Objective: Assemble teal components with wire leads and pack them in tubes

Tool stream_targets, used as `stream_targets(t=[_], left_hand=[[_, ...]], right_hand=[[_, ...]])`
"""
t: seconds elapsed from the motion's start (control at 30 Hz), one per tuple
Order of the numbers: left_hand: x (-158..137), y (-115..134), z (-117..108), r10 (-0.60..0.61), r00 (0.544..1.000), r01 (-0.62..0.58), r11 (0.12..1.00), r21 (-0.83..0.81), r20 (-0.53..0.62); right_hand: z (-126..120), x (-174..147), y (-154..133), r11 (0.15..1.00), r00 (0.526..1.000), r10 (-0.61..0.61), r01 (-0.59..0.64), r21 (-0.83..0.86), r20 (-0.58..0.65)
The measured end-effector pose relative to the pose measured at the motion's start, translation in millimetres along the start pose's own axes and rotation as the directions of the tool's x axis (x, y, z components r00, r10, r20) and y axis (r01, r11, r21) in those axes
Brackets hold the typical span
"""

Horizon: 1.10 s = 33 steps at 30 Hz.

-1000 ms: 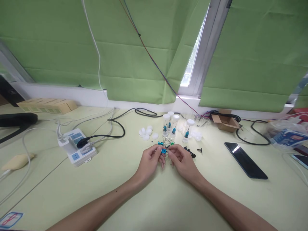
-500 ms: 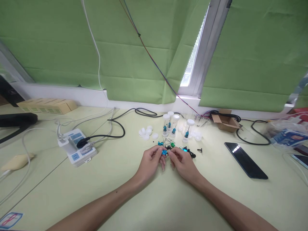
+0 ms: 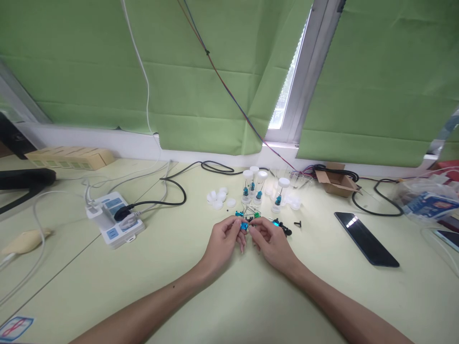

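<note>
Pinches a small blue part (image 3: 244, 226) in the left hand (image 3: 225, 237) at the middle of a pale green table (image 3: 229, 301). Holds the right hand (image 3: 275, 242) at the part's right side, tips drawn together; perhaps grips something tiny there, too small to tell. Has a green piece (image 3: 257, 215) and black pieces (image 3: 286, 230) just beyond, then upright clear tubes (image 3: 260, 187) with white caps (image 3: 284, 182), and loose white lids (image 3: 217, 205) to their left. Has a white power strip (image 3: 124, 235) at left, a dark phone (image 3: 366, 241) flat at right, an open cardboard box (image 3: 335, 188) farther back. Faces green blinds (image 3: 201, 95) across a window frame (image 3: 306, 71), daylight bright in the gap (image 3: 282, 107), with a thin red-and-blue wire (image 3: 233, 97) slanting down in front
</note>
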<state>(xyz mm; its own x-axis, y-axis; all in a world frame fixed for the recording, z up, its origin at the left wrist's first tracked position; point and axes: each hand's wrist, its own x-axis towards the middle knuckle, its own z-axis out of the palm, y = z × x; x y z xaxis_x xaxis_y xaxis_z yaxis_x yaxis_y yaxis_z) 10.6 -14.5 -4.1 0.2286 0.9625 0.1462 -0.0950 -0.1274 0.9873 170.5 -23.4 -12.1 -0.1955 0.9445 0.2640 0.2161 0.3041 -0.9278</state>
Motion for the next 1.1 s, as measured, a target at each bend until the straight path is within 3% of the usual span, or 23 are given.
stream_targets(t=[0.4, 0.67, 1.1], left_hand=[[-0.2, -1.4, -1.2, -0.013, 1.0, 0.013, 0.999, 0.031, 0.02], [-3.0, 0.3, 1.2, 0.006, 1.0, -0.008, 0.998, 0.063, 0.029], [-2.6, -0.9, 0.2, 0.019, 1.0, -0.02, 0.999, 0.047, 0.016]], right_hand=[[-0.7, 0.3, -0.4, 1.0, 0.999, -0.024, 0.024, -0.001, 0.044], [-1.2, 1.9, 3.2, 0.992, 0.999, -0.037, 0.038, -0.117, 0.005], [-0.1, -1.6, 1.6, 0.999, 0.998, -0.046, 0.045, 0.021, 0.052]])
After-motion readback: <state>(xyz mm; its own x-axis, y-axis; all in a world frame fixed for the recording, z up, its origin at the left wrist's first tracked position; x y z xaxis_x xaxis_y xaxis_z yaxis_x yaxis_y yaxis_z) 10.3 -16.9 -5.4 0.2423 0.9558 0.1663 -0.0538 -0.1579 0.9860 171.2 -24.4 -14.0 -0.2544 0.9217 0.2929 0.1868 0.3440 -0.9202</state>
